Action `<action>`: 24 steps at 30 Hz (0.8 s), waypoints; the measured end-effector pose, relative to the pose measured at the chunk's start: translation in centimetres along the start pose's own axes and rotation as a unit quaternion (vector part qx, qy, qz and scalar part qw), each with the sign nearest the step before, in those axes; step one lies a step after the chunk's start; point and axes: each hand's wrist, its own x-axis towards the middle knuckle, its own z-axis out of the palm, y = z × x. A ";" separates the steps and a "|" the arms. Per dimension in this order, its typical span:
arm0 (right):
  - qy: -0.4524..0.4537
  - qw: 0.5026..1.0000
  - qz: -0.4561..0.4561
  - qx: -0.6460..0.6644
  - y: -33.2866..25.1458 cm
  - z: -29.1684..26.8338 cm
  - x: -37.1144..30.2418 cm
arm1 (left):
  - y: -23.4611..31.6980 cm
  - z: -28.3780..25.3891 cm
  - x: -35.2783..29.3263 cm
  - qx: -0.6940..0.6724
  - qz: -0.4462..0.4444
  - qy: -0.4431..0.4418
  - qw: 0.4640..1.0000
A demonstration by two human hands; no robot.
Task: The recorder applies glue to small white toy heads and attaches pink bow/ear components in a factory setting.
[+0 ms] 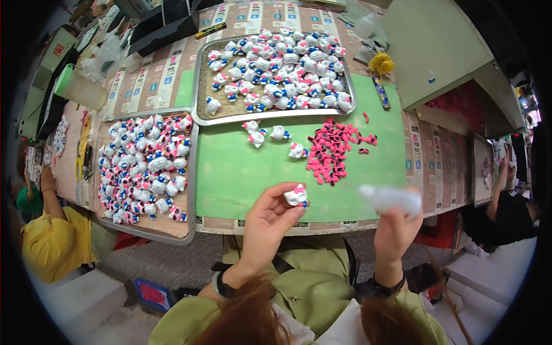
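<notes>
Pinched between the thumb and fingers of my left hand (269, 221) is a small white cat figurine (296, 196) with pink and blue parts. My right hand (398, 234) grips a whitish squeeze bottle (393, 200), blurred by motion, its narrow tip pointing left toward the figurine but apart from it. Beyond my hands, a heap of small pink pieces with dark patches (330, 152) lies on the green mat (247, 190). Several loose figurines (280, 133) stand left of that heap.
A metal tray (276, 118) full of figurines sits at the back; another tray (192, 172) of them, many with pink pieces, is at left. A grey cabinet (443, 52) stands at right, near a yellow flower-like object (381, 64). Co-workers sit at both sides, one in a yellow shirt (57, 241).
</notes>
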 end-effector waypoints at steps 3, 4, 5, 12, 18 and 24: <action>0.090 0.995 0.028 -0.031 1.6 -2.1 3.1 | 0.3 -0.4 0.3 0.001 0.004 0.029 1.000; 0.106 0.990 0.029 -0.083 2.3 -3.1 4.2 | 0.4 -0.4 0.3 -0.001 0.005 0.039 0.999; 0.116 0.988 0.018 -0.098 3.4 -3.7 5.0 | 0.3 -0.6 0.4 0.001 0.007 0.043 0.999; 0.171 0.934 -0.121 -0.290 5.5 -5.1 4.9 | 0.3 -0.7 0.6 -0.014 -0.005 0.046 0.999; -0.164 0.886 -0.106 -0.420 4.9 -1.0 2.9 | -0.6 -0.6 0.9 -0.017 -0.032 0.028 0.999; -0.139 0.910 -0.037 -0.389 5.6 -0.4 3.1 | -0.7 -0.3 0.6 -0.006 -0.045 0.013 0.999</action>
